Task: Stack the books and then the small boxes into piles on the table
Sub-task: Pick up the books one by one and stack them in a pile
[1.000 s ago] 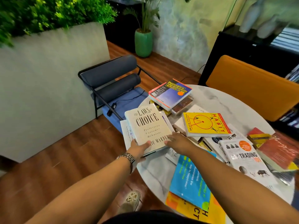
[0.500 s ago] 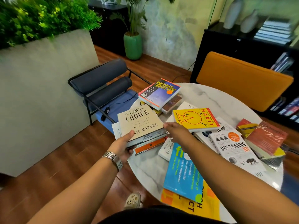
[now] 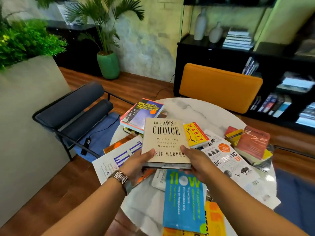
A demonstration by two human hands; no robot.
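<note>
The beige book "The Laws of Choice" (image 3: pixel 164 142) is being held above the middle of the round marble table (image 3: pixel 196 109), cover up and roughly level. The left hand (image 3: pixel 138 165) is grasping its near left corner, thumb lying on the cover and fingers passing out of sight beneath. The right hand (image 3: pixel 194 160) is grasping the near right corner the same way, thumb on top beside the author's name; its fingers are hidden under the book. Whether a second volume is being carried under the beige one cannot be told; only a dark edge is showing along the near side.

Directly below and toward the viewer, the blue "flow" book (image 3: pixel 183 201) is lying flat, overlapping a yellow book (image 3: pixel 215 218) that is running out of the picture. A white book with blue lettering (image 3: pixel 117 157) is sitting at the left edge, partly covered by the left hand. The yellow "Habit" book (image 3: pixel 196 135) is half covered by the held book. The photographer's guide (image 3: pixel 142 114) is resting on a low pile at the far left. The "Day Trading 101" book (image 3: pixel 228 160) is lying to the right, near a tilted reddish book (image 3: pixel 252 143) whose title is too blurred to read
</note>
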